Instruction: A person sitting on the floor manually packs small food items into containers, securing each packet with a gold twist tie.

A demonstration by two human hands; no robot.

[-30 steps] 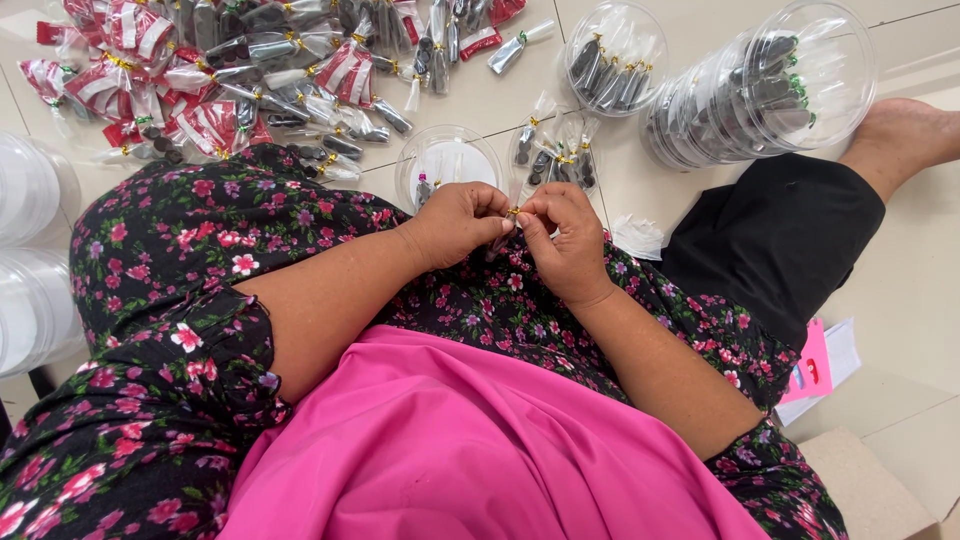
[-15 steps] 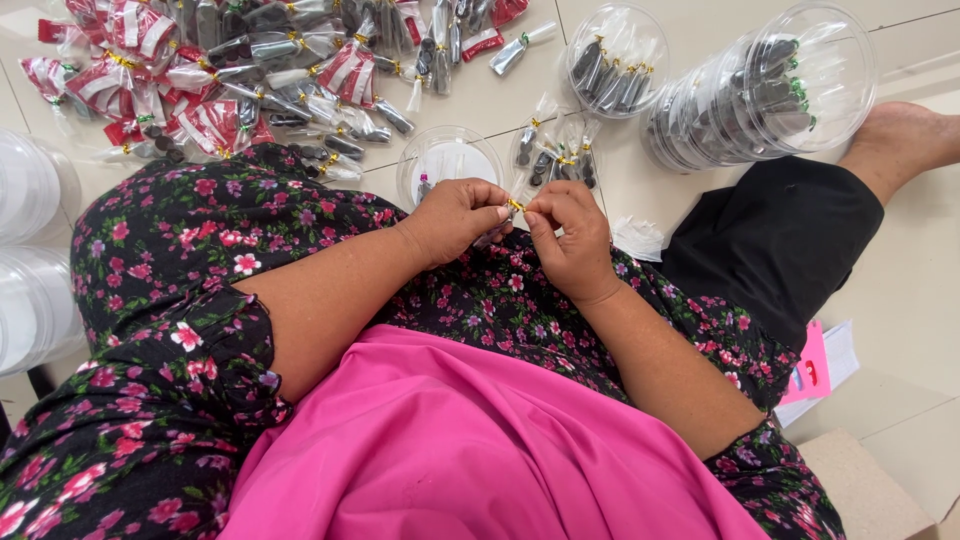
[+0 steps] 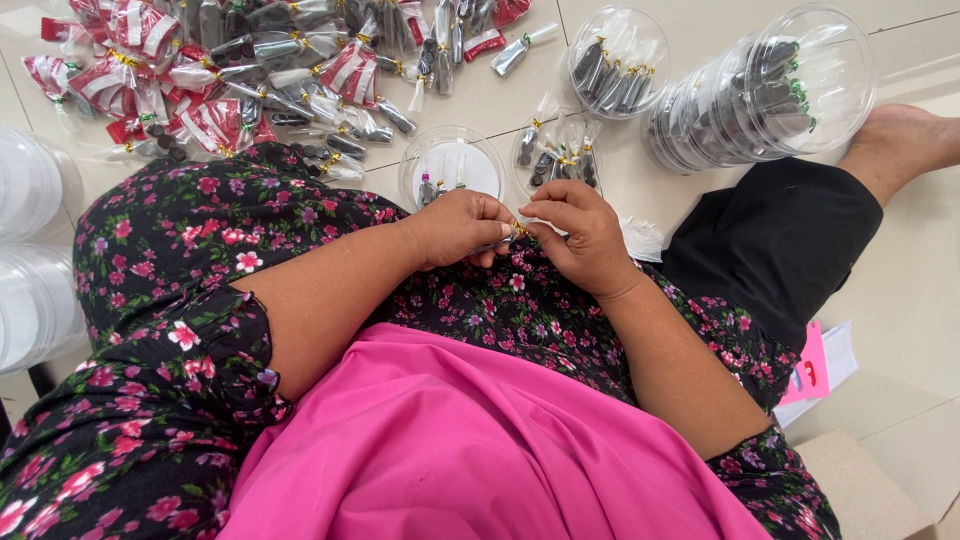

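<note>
With both the left hand (image 3: 455, 228) and right hand (image 3: 580, 235) in a pinched grip on the gold twist tie (image 3: 519, 229), an uneven pull could slip it loose.

a black dress (image 3: 190, 300) with small pink and red flowers, short gathered sleeves, a bright pink cloth (image 3: 470, 450) over the front, bare foot (image 3: 900, 140).

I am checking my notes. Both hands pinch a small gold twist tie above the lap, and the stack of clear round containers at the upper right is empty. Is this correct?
Not quite. The head view shows the stack of clear round containers holding dark packets, so it is not empty. The rest stands: left hand and right hand pinch the gold twist tie above the lap.
</note>
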